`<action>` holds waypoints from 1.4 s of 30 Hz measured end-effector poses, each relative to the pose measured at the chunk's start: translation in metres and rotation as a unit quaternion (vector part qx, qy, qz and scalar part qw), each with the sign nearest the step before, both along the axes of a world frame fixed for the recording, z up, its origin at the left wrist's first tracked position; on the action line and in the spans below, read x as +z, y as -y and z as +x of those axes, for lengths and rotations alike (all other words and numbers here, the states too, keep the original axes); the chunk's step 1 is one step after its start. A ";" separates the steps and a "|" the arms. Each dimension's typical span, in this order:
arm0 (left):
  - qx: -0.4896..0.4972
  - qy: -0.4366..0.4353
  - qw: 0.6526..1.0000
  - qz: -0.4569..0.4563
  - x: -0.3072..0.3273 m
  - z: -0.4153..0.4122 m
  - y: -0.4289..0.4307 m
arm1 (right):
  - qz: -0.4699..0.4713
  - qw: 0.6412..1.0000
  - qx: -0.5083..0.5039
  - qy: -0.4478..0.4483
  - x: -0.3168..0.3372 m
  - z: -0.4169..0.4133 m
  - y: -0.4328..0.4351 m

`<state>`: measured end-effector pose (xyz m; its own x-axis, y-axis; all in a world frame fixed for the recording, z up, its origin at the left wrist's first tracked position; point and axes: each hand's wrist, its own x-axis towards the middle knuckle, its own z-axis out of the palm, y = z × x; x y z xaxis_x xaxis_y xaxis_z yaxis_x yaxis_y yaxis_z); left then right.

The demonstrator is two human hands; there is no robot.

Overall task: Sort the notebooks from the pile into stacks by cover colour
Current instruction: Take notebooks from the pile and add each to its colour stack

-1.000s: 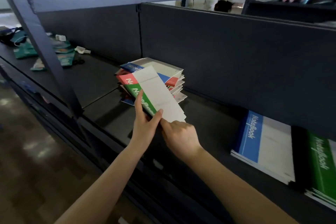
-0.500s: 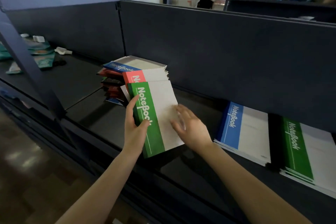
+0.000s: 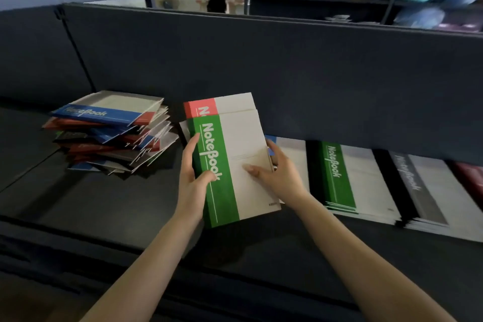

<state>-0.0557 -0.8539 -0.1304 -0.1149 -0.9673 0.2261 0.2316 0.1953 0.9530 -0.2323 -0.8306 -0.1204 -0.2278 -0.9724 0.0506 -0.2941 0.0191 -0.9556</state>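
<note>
While left grip (image 3: 192, 183) clasps green notebook (image 3: 235, 146) spine, right grip (image 3: 279, 178) pinches opposite edge.

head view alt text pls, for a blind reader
A left hand and right hand hold a green notebook, a red notebook behind it, at a dark shelf. A messy mixed pile lies left of them; a green stack lies right.
</note>
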 end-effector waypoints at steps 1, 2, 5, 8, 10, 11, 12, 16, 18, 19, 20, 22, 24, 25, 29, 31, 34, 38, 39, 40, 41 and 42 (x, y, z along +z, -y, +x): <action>-0.013 -0.001 1.000 -0.001 0.000 -0.009 0.000 | 0.006 1.000 -0.012 0.010 0.001 -0.011 -0.005; -0.025 -0.001 1.000 -0.004 -0.001 -0.019 -0.001 | 0.012 0.999 -0.025 0.019 0.002 -0.022 -0.011; -0.052 0.013 0.998 -0.015 -0.001 -0.045 -0.005 | 0.023 0.997 -0.073 0.007 0.003 -0.050 -0.027; -0.087 0.015 0.996 -0.018 -0.003 -0.069 -0.008 | 0.019 0.992 -0.120 -0.017 -0.001 -0.074 -0.043; -0.109 0.017 0.994 -0.019 -0.005 -0.083 -0.011 | 0.010 0.989 -0.150 -0.008 -0.003 -0.089 -0.055; -0.117 0.016 0.993 -0.018 -0.006 -0.090 -0.014 | 0.004 0.986 -0.165 -0.006 -0.004 -0.095 -0.061; -0.123 0.014 0.992 -0.017 -0.006 -0.097 -0.016 | -0.001 0.984 -0.179 -0.006 -0.004 -0.100 -0.067; -0.145 0.013 0.989 -0.013 -0.004 -0.119 -0.025 | -0.018 0.969 -0.245 0.013 -0.010 -0.118 -0.086; -0.156 0.014 0.988 -0.012 -0.002 -0.127 -0.029 | -0.025 0.965 -0.262 0.019 -0.011 -0.128 -0.096; -0.160 0.016 0.987 -0.011 -0.002 -0.130 -0.031 | -0.029 0.963 -0.267 0.024 -0.011 -0.132 -0.099; -0.162 0.017 0.987 -0.007 -0.002 -0.133 -0.032 | -0.033 0.961 -0.275 0.025 -0.011 -0.136 -0.103; -0.164 0.025 0.986 0.000 -0.002 -0.137 -0.033 | -0.039 0.954 -0.295 0.031 -0.010 -0.142 -0.109; -0.162 0.035 0.986 0.008 -0.004 -0.139 -0.034 | -0.049 0.948 -0.312 0.039 -0.009 -0.149 -0.112; -0.158 0.038 0.987 0.015 -0.005 -0.140 -0.034 | -0.051 0.946 -0.318 0.039 -0.010 -0.153 -0.113; -0.123 0.045 0.991 0.029 -0.007 -0.137 -0.034 | -0.027 0.934 -0.356 0.009 -0.010 -0.179 -0.110; -0.106 0.043 0.993 0.030 -0.007 -0.134 -0.031 | -0.009 0.924 -0.381 -0.012 -0.007 -0.193 -0.107; -0.084 0.046 0.995 0.034 -0.008 -0.128 -0.024 | 0.025 0.922 -0.379 -0.070 -0.004 -0.208 -0.099; -0.069 0.047 0.996 0.041 -0.009 -0.119 -0.017 | 0.082 0.922 -0.350 -0.146 -0.003 -0.209 -0.085; -0.071 0.051 0.995 0.042 -0.010 -0.117 -0.016 | 0.090 0.921 -0.344 -0.155 -0.005 -0.207 -0.081; -0.076 0.055 0.995 0.043 -0.010 -0.116 -0.015 | 0.094 0.922 -0.340 -0.159 -0.006 -0.204 -0.077; -0.083 0.061 0.994 0.043 -0.010 -0.114 -0.014 | 0.096 0.923 -0.335 -0.162 -0.008 -0.201 -0.073; -0.092 0.066 0.993 0.040 -0.010 -0.113 -0.014 | 0.098 0.924 -0.329 -0.170 -0.009 -0.198 -0.069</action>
<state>-0.1684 -0.8398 -0.1403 -0.3141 -0.9418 0.1201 0.1277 0.0834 0.9883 -0.4304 -0.7615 -0.1293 -0.7755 -0.6279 0.0656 -0.4396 0.4626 -0.7699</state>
